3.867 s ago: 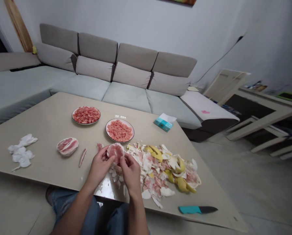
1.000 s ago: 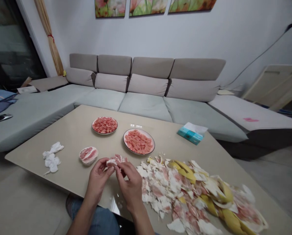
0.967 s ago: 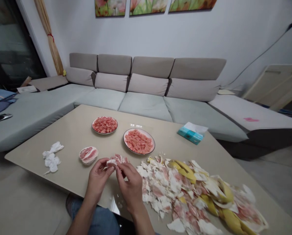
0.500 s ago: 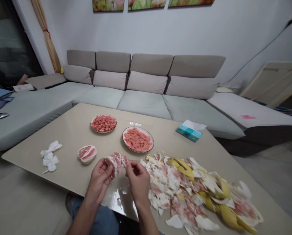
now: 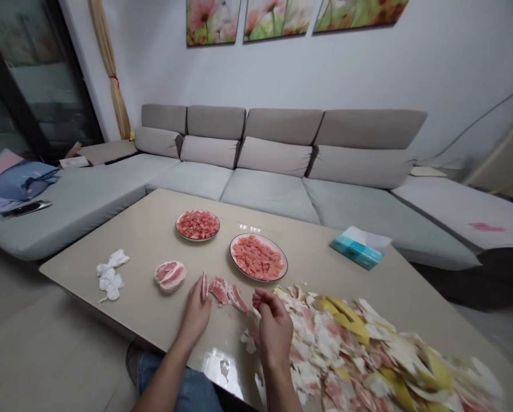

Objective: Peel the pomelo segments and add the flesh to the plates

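Observation:
My left hand [image 5: 197, 312] is closed around a pink pomelo segment [image 5: 204, 287], seen nearly edge-on. Just right of it, peeled pomelo pieces [image 5: 219, 290] lie on the table, with a longer pomelo piece [image 5: 238, 298] beside them. My right hand [image 5: 275, 326] has its fingers curled together at the left edge of a heap of peel and membrane [image 5: 325, 337]; whatever is in the fingertips is too small to make out. A partly peeled pomelo chunk [image 5: 170, 276] rests left of my left hand.
Two plates of pink pomelo flesh stand farther back, a left plate [image 5: 197, 225] and a right plate [image 5: 259, 257]. Crumpled tissues [image 5: 111, 274] lie at the left and a tissue pack [image 5: 359, 247] at the back right. A grey sofa [image 5: 269, 189] borders the table [image 5: 149, 229].
The view has swung left and up. My hands have moved apart, the right one toward the peel heap. The segment in my left hand has turned edge-on, and the pieces on the table show more fully.

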### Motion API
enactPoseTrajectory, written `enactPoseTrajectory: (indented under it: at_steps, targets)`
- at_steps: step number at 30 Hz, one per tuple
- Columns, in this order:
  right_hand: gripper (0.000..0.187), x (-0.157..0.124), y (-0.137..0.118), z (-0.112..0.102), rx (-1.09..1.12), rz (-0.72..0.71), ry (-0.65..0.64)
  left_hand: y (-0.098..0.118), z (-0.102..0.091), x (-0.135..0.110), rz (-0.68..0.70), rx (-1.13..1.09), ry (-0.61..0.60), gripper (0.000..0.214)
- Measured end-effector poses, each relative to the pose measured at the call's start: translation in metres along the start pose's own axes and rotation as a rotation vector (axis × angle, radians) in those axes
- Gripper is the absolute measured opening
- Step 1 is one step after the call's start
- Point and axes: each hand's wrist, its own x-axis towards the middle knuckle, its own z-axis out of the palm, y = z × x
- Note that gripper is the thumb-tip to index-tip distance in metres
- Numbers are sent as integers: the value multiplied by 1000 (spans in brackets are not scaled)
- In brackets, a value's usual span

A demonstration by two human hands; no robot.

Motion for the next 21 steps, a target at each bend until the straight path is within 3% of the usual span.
enactPoseTrajectory:
  at_steps: [6, 10, 12, 14, 17, 21]
  targets:
    - [9, -2, 5, -1, -91, -117, -18, 8, -10, -14, 67, 135, -50, 43]
    - [7, -6, 3, 1, -93, -138, -47, 31, -37, -22, 230, 293, -68, 30]
    - [8, -9, 1, 2, -94, -136, -76, 41, -57, -17, 297, 381, 1, 28]
    - [10, -11, -3, 4, -91, -128, -115, 47, -81, -4, 327, 457, 61, 28]
    - [19, -13, -8, 8, -80, -102, -185, 46, -115, 30, 167, 563, 73, 36]
    - [33, -18, -10, 16, -219, -133, -308, 40, -138, 77, 17, 596, -27, 48]
